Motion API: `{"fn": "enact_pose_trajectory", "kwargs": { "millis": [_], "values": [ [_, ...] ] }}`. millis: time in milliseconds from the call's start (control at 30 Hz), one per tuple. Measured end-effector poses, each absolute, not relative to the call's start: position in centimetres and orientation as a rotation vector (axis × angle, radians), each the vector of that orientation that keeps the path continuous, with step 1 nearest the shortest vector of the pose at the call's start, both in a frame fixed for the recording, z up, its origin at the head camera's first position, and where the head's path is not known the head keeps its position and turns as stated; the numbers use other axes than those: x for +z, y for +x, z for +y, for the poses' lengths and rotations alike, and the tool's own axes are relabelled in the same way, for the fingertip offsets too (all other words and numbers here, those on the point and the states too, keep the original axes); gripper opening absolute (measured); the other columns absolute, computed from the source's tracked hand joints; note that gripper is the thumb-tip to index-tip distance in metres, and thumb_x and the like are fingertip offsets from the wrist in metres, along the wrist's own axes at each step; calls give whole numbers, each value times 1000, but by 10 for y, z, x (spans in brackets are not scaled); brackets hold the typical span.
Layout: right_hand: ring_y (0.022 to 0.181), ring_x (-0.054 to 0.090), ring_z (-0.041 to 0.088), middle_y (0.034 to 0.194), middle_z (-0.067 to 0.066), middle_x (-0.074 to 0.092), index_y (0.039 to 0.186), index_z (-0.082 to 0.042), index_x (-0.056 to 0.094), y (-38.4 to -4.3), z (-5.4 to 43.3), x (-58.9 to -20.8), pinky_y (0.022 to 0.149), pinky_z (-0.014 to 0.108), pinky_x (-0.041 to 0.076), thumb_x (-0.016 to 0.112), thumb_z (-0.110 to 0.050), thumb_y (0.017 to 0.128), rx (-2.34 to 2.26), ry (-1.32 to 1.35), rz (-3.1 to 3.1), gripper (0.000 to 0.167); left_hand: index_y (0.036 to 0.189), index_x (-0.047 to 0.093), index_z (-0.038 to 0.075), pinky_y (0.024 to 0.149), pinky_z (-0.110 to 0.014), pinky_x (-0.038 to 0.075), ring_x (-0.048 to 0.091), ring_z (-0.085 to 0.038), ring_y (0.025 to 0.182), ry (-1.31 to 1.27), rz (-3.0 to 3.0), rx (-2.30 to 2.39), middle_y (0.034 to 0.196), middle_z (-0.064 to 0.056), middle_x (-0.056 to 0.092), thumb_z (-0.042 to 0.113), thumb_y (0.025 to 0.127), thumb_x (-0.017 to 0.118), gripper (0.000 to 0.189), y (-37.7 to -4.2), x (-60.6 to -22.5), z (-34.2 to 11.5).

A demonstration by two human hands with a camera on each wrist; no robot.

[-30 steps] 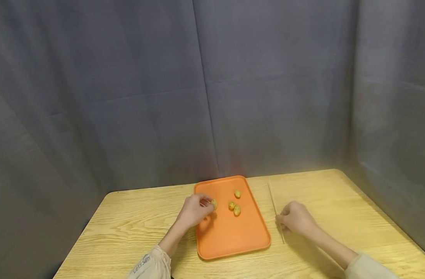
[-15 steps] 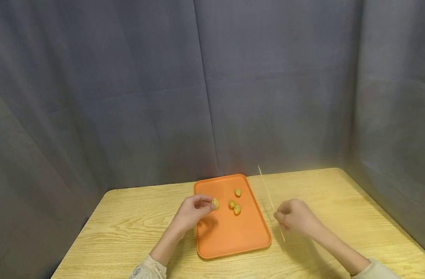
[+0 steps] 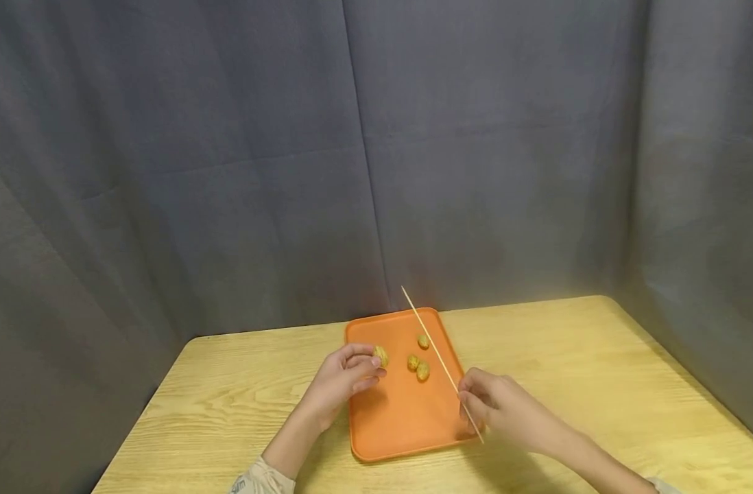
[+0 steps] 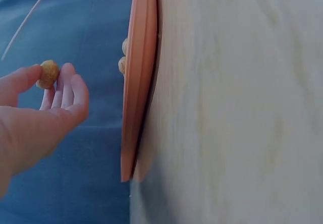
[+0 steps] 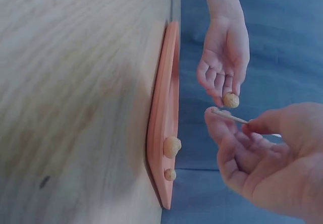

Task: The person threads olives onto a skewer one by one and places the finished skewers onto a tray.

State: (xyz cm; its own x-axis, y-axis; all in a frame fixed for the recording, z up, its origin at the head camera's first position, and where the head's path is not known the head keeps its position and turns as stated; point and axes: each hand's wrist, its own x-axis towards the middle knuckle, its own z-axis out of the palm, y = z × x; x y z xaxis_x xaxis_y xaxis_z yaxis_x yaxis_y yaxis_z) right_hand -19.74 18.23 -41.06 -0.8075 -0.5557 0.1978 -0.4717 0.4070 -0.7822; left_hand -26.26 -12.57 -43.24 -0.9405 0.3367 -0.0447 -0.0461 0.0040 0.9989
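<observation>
Thumb and fingertips of my left hand (image 3: 336,384) pinch a small yellow-brown ball (image 3: 381,356) with a rough surface, raised above the left part of the orange tray (image 3: 407,422). In the left wrist view the held ball (image 4: 48,74) is clear of the tray. A thin wooden skewer (image 3: 435,348) is pinched near its lower end by my right hand (image 3: 503,408), over the tray's right edge. It slants away to the upper left, its far end pointed. Three more balls lie on the tray: one farther back (image 3: 423,341) and two touching (image 3: 422,372).
The tray lies on a light wood-grain table (image 3: 228,398). Behind the table hangs a grey-blue curtain (image 3: 259,206), which also encloses the left and right sides. The skewer's far end stands in front of the back curtain.
My right hand has lifted the skewer off the table and carried it left over the tray. My left hand holds its ball in nearly the same place, its lower fingers now more spread.
</observation>
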Motion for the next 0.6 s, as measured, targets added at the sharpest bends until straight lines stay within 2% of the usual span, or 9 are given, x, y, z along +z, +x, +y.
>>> {"fn": "enact_pose_trajectory", "kwargs": {
  "millis": [133, 300, 433, 533, 600],
  "values": [
    [66, 63, 6, 84, 5, 67, 101, -10, 57, -193, 179, -411, 57, 25, 54, 49, -20, 106, -1374, -988, 2554, 14, 145, 41, 4, 104, -37, 52, 65, -23, 114, 293, 1915, 2082, 129, -14, 61, 24, 95, 70, 61, -261, -433, -127],
    [63, 57, 1, 77, 2, 64, 101, -13, 57, -190, 173, -415, 53, 22, 50, 51, -19, 106, -1389, -1076, 2564, 10, 148, 41, 9, 102, -33, 53, 65, -23, 115, 284, 1839, 2138, 136, -13, 62, 20, 98, 65, 57, -260, -430, -129],
    [61, 52, -3, 71, -6, 62, 98, -19, 61, -188, 169, -421, 53, 21, 49, 57, -15, 103, -1465, -1074, 2658, 7, 147, 43, 9, 101, -31, 53, 65, -24, 117, 271, 1769, 2212, 128, -11, 65, 15, 98, 63, 53, -259, -427, -129],
    [60, 48, -4, 71, -9, 59, 94, -21, 63, -185, 167, -425, 52, 21, 47, 61, -10, 99, -1593, -1003, 2697, 13, 148, 40, 10, 103, -32, 52, 65, -25, 119, 260, 1688, 2270, 122, -9, 62, 11, 98, 61, 54, -258, -424, -129],
    [57, 45, -5, 70, -9, 59, 92, -20, 64, -183, 167, -427, 49, 21, 45, 61, -4, 97, -1694, -970, 2685, 17, 151, 35, 8, 104, -32, 51, 64, -24, 121, 272, 1624, 2295, 127, -8, 60, 10, 99, 60, 57, -258, -421, -130]
  ]
}}
